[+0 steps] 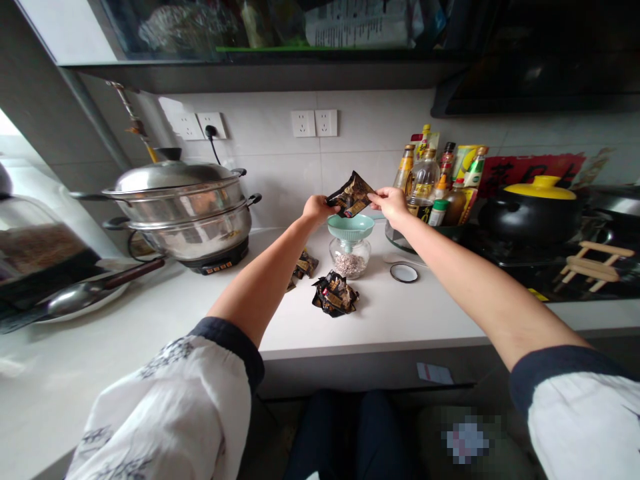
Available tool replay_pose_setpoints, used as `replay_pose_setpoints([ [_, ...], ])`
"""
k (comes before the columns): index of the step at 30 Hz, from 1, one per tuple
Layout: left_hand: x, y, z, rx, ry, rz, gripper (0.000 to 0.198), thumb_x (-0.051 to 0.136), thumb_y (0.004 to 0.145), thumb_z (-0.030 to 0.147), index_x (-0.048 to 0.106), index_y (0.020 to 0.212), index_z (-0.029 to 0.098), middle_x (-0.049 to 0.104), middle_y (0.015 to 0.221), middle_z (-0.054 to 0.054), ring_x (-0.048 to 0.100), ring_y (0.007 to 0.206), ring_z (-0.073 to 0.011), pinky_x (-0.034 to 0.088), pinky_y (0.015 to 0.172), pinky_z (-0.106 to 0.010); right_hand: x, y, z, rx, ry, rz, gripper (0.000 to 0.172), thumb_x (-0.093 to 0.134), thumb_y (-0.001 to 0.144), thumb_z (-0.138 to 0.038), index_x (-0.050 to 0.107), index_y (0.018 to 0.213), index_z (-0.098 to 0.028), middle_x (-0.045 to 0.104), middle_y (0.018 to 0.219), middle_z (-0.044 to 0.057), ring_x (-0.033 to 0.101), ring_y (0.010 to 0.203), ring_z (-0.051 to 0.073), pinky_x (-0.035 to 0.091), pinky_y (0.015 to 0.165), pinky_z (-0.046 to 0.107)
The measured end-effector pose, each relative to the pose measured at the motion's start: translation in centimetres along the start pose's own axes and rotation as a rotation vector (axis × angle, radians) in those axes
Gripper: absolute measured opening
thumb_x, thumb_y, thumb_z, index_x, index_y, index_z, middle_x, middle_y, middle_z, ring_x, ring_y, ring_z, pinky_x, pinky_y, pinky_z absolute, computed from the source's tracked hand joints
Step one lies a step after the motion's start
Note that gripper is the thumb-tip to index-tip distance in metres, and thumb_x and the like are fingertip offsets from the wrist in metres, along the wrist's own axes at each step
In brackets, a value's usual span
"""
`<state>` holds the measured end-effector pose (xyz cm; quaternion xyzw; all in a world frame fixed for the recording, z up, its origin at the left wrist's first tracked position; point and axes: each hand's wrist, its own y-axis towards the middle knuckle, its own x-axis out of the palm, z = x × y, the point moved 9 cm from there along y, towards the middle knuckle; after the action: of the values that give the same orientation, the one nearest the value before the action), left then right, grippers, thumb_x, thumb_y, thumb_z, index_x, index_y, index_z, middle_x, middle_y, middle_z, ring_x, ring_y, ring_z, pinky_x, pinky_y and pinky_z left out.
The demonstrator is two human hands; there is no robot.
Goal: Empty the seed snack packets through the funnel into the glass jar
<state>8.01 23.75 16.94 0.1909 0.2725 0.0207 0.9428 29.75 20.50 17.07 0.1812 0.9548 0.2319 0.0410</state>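
A small black and gold packet [353, 195] is stretched between my two hands, above a mint-green funnel [351, 227]. My left hand [319, 208] pinches its left corner, while my right hand [391, 203] grips the right edge. The funnel sits in the mouth of a clear glass jar [349, 257], which is partly filled with small pale, speckled bits. Crumpled black packets [335, 294] lie in front of the jar. More packets [305, 265] are to its left, partly hidden by my left forearm. A round dark-rimmed lid [404, 273] rests to the jar's right.
A steel steamer pot [185, 207] stands on the left, near a ladle [75, 300] on a plate. Sauce and oil bottles [425, 177] crowd the back right. Beyond them are a black pot with a yellow lid [535, 207] and a small wooden stand [595, 263]. Cabinets hang overhead.
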Motion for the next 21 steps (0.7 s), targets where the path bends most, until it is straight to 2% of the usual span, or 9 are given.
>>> replay_pose_setpoints([
  [10, -0.28, -0.23, 0.49, 0.038, 0.097, 0.025, 0.021, 0.072, 0.06, 0.027, 0.068, 0.071, 0.01, 0.043, 0.053, 0.005, 0.039, 0.056, -0.0074, 0.029, 0.054, -0.02, -0.15, -0.27, -0.18, 0.014, 0.017, 0.011, 0.012, 0.068, 0.074, -0.011, 0.06, 0.066, -0.015, 0.057, 0.05, -0.006, 0.054, 0.045, 0.006, 0.049, 0.053, 0.017],
  [21, -0.68, -0.57, 0.47, 0.026, 0.032, 0.047, 0.018, 0.073, 0.059, 0.026, 0.065, 0.065, 0.01, 0.042, 0.05, 0.006, 0.039, 0.055, -0.0073, 0.03, 0.055, -0.02, -0.21, -0.42, -0.34, 0.02, 0.019, 0.006, 0.01, 0.069, 0.074, -0.012, 0.061, 0.069, -0.015, 0.059, 0.052, -0.005, 0.055, 0.046, 0.006, 0.051, 0.055, 0.019],
])
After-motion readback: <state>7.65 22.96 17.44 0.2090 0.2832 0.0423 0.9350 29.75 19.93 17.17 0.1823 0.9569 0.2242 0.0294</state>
